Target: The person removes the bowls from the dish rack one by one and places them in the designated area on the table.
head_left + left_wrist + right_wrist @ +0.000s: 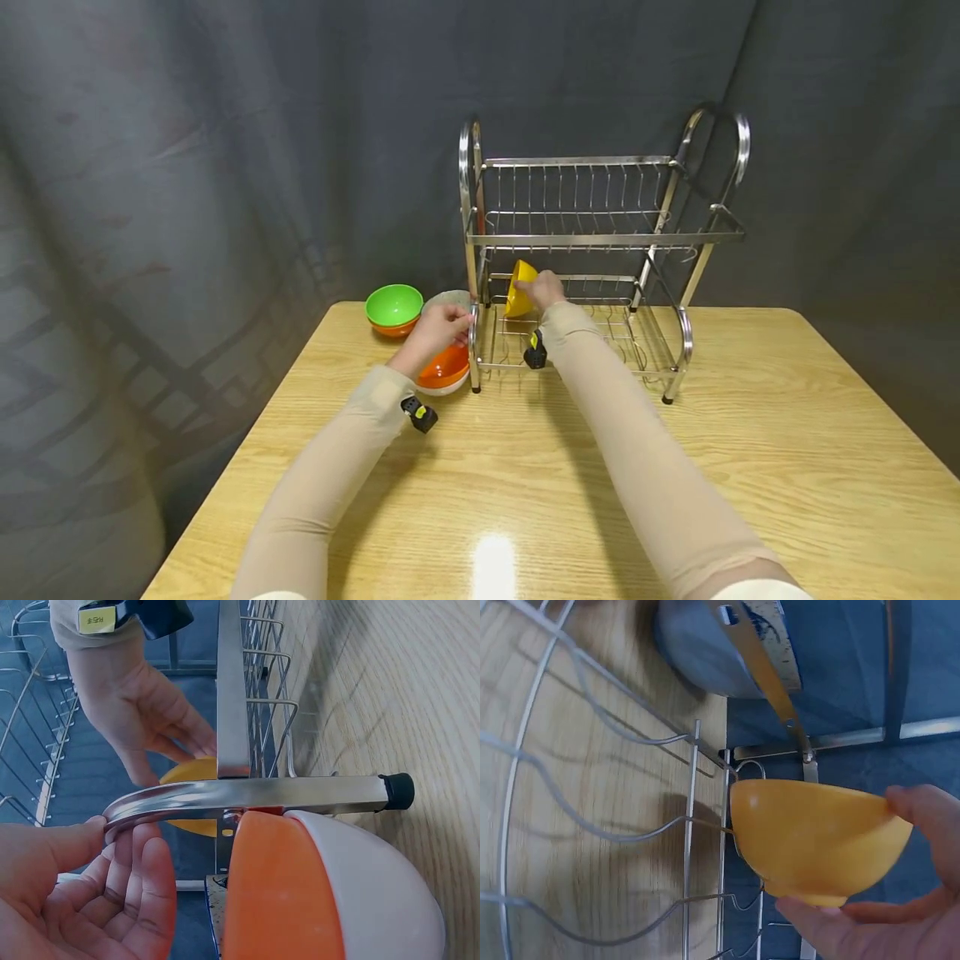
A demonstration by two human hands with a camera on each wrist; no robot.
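Note:
A yellow bowl (817, 840) stands tilted on its side at the left end of the lower rack shelf, its rim close to the wires in the right wrist view. My right hand (544, 289) grips it, one finger at the rim and others at the foot. The metal dish rack (577, 240) has two tiers. With thumb and fingers, my left hand (442, 329) pinches the curved end of its front left post (180, 802). Just below that hand sits an orange bowl (447, 367) nested in a white bowl (379, 877).
Left of the rack, a green bowl (394, 305) rests in an orange one (393, 330). A pale speckled bowl (447, 298) stands behind my left hand. The wooden table (420, 508) ends against a grey curtain (390, 150).

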